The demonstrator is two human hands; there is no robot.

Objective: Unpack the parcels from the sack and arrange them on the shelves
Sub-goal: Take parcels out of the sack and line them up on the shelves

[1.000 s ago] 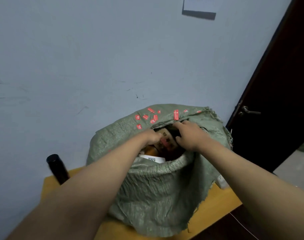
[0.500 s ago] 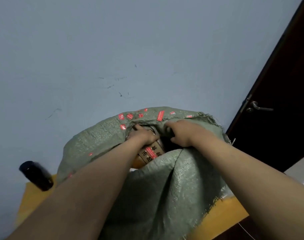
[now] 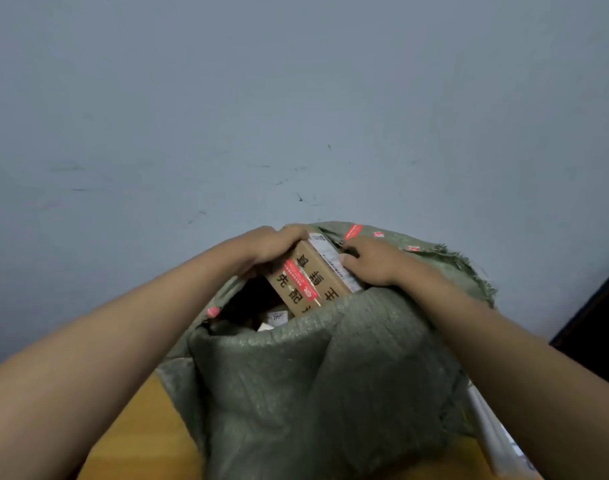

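A green woven sack (image 3: 313, 393) with red printed marks stands on a wooden table (image 3: 140, 438) against the wall. A brown cardboard parcel (image 3: 306, 278) with black characters, red tape and a white label sticks up out of the sack's mouth, tilted. My left hand (image 3: 265, 249) grips the parcel's upper left end, and my right hand (image 3: 372, 259) grips its right side by the label. Deeper in the dark opening a white-labelled parcel (image 3: 275, 318) shows partly; the rest of the contents is hidden.
A bare grey-blue wall (image 3: 296, 98) rises directly behind the sack. A dark door (image 3: 597, 323) stands at the right edge. White items (image 3: 493, 434) lie on the table to the right of the sack.
Both hands have lifted the brown parcel up out of the sack's mouth. The view has shifted, so the black cylinder at the left and the door handle are out of frame.
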